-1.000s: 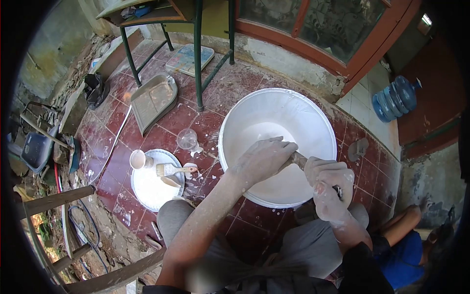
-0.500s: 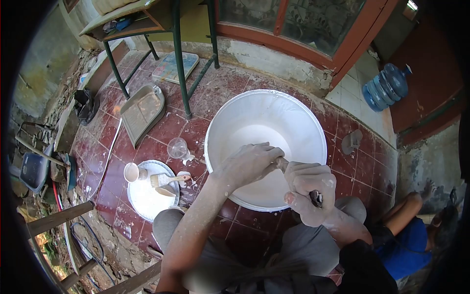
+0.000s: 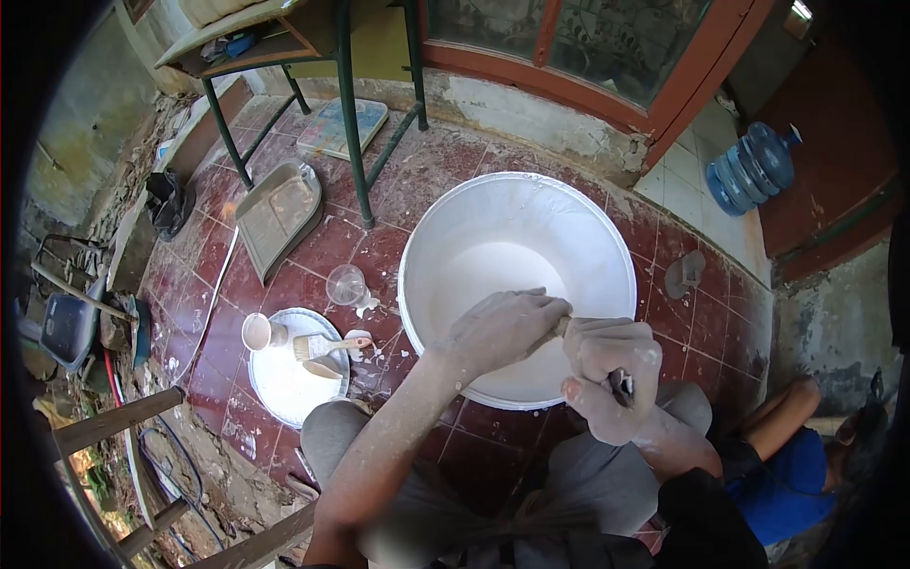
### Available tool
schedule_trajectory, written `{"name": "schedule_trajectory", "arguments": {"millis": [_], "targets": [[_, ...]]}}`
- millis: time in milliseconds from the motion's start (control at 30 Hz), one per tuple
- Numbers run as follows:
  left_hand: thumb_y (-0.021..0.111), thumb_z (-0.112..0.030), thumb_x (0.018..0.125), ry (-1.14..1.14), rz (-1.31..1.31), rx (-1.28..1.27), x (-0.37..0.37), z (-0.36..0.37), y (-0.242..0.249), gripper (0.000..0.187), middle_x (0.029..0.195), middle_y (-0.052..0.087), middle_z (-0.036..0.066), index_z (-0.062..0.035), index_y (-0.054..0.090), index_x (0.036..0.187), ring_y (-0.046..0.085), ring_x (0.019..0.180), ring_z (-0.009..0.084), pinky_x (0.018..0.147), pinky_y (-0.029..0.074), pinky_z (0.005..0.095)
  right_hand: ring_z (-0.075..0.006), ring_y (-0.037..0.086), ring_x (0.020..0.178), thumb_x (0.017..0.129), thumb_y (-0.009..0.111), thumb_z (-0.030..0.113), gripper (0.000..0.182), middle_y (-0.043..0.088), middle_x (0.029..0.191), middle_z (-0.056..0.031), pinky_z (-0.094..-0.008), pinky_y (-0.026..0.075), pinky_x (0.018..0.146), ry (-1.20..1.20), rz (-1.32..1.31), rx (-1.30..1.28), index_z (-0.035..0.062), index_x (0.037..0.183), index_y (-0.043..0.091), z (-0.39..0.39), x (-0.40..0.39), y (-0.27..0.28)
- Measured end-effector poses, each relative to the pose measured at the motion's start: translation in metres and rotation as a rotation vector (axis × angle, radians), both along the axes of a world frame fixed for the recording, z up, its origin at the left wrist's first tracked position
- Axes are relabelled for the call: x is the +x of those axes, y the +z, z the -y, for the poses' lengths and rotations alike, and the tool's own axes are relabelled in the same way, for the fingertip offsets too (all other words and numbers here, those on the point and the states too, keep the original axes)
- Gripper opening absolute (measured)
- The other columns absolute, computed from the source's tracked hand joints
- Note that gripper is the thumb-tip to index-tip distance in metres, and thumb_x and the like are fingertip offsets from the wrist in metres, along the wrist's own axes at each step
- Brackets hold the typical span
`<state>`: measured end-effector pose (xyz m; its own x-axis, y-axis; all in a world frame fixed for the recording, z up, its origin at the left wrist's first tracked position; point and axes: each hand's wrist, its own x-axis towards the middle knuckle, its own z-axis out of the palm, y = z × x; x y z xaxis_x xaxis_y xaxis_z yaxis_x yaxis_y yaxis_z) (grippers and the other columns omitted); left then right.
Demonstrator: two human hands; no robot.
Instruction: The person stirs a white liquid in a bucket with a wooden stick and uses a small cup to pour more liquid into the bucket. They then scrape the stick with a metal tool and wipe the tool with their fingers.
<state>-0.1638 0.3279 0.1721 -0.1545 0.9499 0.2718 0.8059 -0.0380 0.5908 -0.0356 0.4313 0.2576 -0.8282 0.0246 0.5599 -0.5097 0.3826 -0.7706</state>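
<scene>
My left hand (image 3: pixel 507 330), coated in pale powder or paint, reaches over a large white tub (image 3: pixel 431 213), its fingers bent and pressed together against something small at my right hand. Beside it, over the tub's right rim, my right hand (image 3: pixel 614 375) is a closed fist with a small dark gap at its lower side. What lies between the two hands is mostly hidden. White material (image 3: pixel 493 270) covers the inside of the tub. To the left, a white round lid (image 3: pixel 289 394) carries a brush (image 3: pixel 327 346) and a small cup (image 3: pixel 258 332).
A clear plastic cup (image 3: pixel 346 284) stands on the red tiles. Behind it are a dustpan (image 3: pixel 278 216) and a green-legged table (image 3: pixel 353 142). A blue water jug (image 3: pixel 751 169) lies at the right. A person in blue (image 3: pixel 787 484) sits at the lower right.
Both hands have moved slightly right and down over the tub, still together. The surroundings look almost the same, with a slight shift of view.
</scene>
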Motion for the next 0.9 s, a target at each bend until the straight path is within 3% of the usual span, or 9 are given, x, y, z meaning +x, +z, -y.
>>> {"name": "schedule_trajectory", "arguments": {"millis": [67,200,267,400,533,567,667,800,900], "targets": [[0.058,-0.017,0.09,0.036,-0.033,0.092,-0.005,0.005,0.003,0.016,0.095,0.068,0.016,-0.0031,0.06,0.099,0.065,0.088,0.0376,0.076,0.051,0.048,-0.0183,0.032,0.044,0.071,0.058,0.005,0.036,0.038,0.048,-0.006,-0.0345,0.028,0.048,0.076,-0.053,-0.04,0.006,0.051,0.029,-0.006,-0.002,-0.01],[0.058,-0.018,0.091,0.172,-0.069,-0.233,0.008,0.012,0.012,0.017,0.091,0.068,0.017,-0.0039,0.059,0.099,0.065,0.087,0.0382,0.075,0.051,0.0477,-0.0168,0.033,0.047,0.076,0.054,0.005,0.023,0.037,0.051,-0.0053,-0.0341,0.029,0.049,0.195,0.075,-0.38,0.0029,0.059,0.039,-0.023,-0.005,-0.018],[0.058,-0.018,0.091,0.145,-0.057,-0.409,0.015,0.011,0.01,0.016,0.09,0.068,0.017,-0.0037,0.059,0.099,0.065,0.087,0.0384,0.075,0.051,0.0475,-0.0119,0.035,0.05,0.074,0.059,-0.002,0.024,0.032,0.05,-0.0068,-0.0322,0.031,0.052,-0.169,0.177,-0.977,-0.0004,0.058,0.041,-0.01,-0.001,-0.018],[0.054,-0.018,0.092,-0.075,0.08,-0.214,0.022,-0.002,-0.004,0.017,0.079,0.067,0.018,-0.001,0.058,0.09,0.066,0.077,0.0397,0.074,0.051,0.049,-0.008,0.038,0.05,0.077,0.059,-0.003,0.013,0.036,0.05,-0.0041,-0.0276,0.031,0.048,-0.103,0.165,-0.366,-0.0028,0.071,0.047,-0.018,0.007,-0.015],[0.055,-0.016,0.09,0.045,0.051,0.106,0.005,-0.007,-0.003,0.014,0.081,0.067,0.018,-0.0034,0.059,0.092,0.066,0.077,0.0396,0.075,0.051,0.0486,-0.0166,0.033,0.044,0.068,0.061,0.001,0.032,0.032,0.049,-0.004,-0.0328,0.025,0.046,-0.018,0.016,-0.073,0.0048,0.052,0.034,-0.011,-0.001,-0.002],[0.055,-0.016,0.09,0.046,0.053,0.102,0.001,-0.003,-0.002,0.014,0.081,0.067,0.018,-0.0034,0.059,0.092,0.066,0.077,0.0396,0.075,0.051,0.0486,-0.0184,0.035,0.044,0.08,0.061,0.012,0.04,0.034,0.048,-0.0036,-0.0332,0.03,0.048,0.043,-0.046,-0.003,0.0052,0.053,0.032,-0.013,-0.004,-0.011],[0.061,-0.013,0.086,0.147,-0.068,0.014,-0.005,0.011,0.006,0.017,0.088,0.067,0.017,-0.0024,0.057,0.098,0.065,0.085,0.0388,0.078,0.051,0.0472,-0.0181,0.035,0.044,0.077,0.061,0.01,0.038,0.036,0.047,-0.0044,-0.0332,0.029,0.048,0.113,-0.042,-0.19,0.0048,0.053,0.032,-0.014,-0.006,-0.03],[0.056,-0.017,0.092,0.158,0.011,-0.275,0.021,0.019,0.007,0.015,0.083,0.067,0.018,-0.0029,0.057,0.097,0.065,0.078,0.0408,0.074,0.05,0.0499,-0.0155,0.037,0.049,0.074,0.054,-0.005,0.014,0.039,0.053,-0.0066,-0.033,0.031,0.049,-0.021,0.101,-1.021,-0.0032,0.065,0.043,-0.01,0.0,-0.023],[0.055,-0.019,0.093,0.024,0.091,-0.323,0.023,0.011,0.0,0.016,0.078,0.066,0.018,-0.0034,0.058,0.097,0.065,0.077,0.0412,0.072,0.049,0.0511,-0.0136,0.041,0.051,0.078,0.054,-0.004,0.007,0.041,0.055,-0.0061,-0.031,0.036,0.05,-0.274,0.123,-0.64,-0.0044,0.075,0.048,-0.001,0.006,-0.027]]}}
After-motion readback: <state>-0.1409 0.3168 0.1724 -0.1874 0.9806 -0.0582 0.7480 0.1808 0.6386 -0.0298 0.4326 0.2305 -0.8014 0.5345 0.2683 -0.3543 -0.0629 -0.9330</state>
